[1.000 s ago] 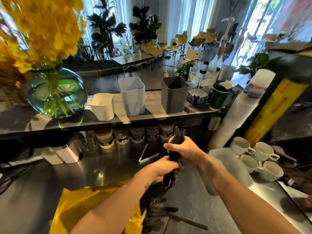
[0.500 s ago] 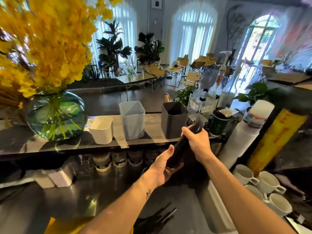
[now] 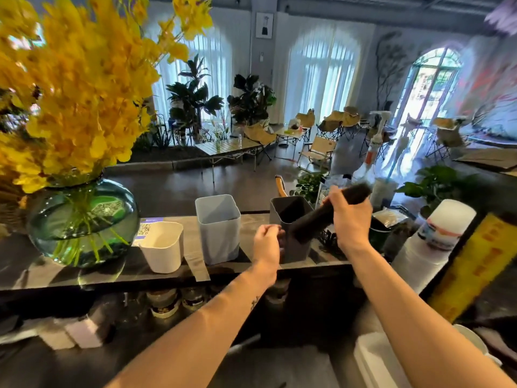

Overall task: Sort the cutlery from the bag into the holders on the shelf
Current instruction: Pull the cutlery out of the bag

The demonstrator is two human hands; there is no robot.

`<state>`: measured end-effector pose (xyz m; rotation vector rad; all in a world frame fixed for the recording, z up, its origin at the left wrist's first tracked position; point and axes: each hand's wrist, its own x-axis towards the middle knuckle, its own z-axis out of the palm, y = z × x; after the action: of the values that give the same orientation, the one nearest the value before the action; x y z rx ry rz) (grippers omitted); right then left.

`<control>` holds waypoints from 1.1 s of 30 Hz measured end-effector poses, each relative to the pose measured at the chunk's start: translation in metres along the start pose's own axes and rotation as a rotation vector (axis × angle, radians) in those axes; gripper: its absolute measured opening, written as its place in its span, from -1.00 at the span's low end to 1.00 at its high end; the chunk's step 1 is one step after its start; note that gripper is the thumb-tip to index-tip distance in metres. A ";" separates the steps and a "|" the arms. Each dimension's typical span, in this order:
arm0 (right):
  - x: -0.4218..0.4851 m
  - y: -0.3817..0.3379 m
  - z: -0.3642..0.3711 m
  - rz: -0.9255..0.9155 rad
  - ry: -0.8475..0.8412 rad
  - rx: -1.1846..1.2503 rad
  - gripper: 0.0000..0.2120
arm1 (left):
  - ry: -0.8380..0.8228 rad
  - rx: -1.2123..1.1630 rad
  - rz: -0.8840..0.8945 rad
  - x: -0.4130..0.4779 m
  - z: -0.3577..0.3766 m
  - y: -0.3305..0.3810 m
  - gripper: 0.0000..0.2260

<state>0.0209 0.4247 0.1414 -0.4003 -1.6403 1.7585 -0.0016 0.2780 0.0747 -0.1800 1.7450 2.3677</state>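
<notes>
Bright daylight. The main source is the tall curtained windows (image 3: pixel 324 71) far behind the dark holder (image 3: pixel 291 228). The arched door (image 3: pixel 430 88) behind and to the right of it is blown out near white. The light holder (image 3: pixel 218 228) just left casts a soft shadow toward the camera on the shelf (image 3: pixel 84 273), which shows sheen. Below the holder it is dim, detail poor. Motion blur: the black cutlery bundle (image 3: pixel 321 217) above the holder is smeared; right hand (image 3: pixel 351 219) and left hand (image 3: pixel 265 242) are soft. The yellow flowers (image 3: pixel 78 79) far left are unsharp. Wide-angle bending is strong at the edges; verticals far right lean.
</notes>
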 end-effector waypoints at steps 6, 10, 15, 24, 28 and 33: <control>0.050 -0.002 0.026 -0.036 0.102 0.063 -0.76 | 0.018 0.271 0.223 0.048 0.009 0.029 -0.82; 0.073 0.018 0.036 -0.033 0.106 0.014 -0.69 | -0.029 0.490 0.266 0.070 0.015 0.020 -0.81; 0.080 0.049 0.040 -0.027 -0.098 -0.178 -0.75 | -0.012 0.785 0.192 0.082 0.009 0.013 -0.82; 0.070 0.069 0.040 -0.029 -0.414 -0.381 -0.86 | -0.095 0.714 0.231 0.085 0.010 0.013 -0.88; 0.071 0.072 0.039 -0.110 -0.513 -0.438 -0.88 | -0.127 0.723 0.214 0.087 0.005 0.015 -0.83; 0.063 0.072 0.039 -0.198 -0.569 -0.581 -0.76 | -0.166 0.746 0.201 0.086 0.005 0.019 -0.72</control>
<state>-0.0688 0.4398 0.0929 0.0270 -2.5064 1.2841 -0.0895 0.2844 0.0759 0.3033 2.4884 1.6095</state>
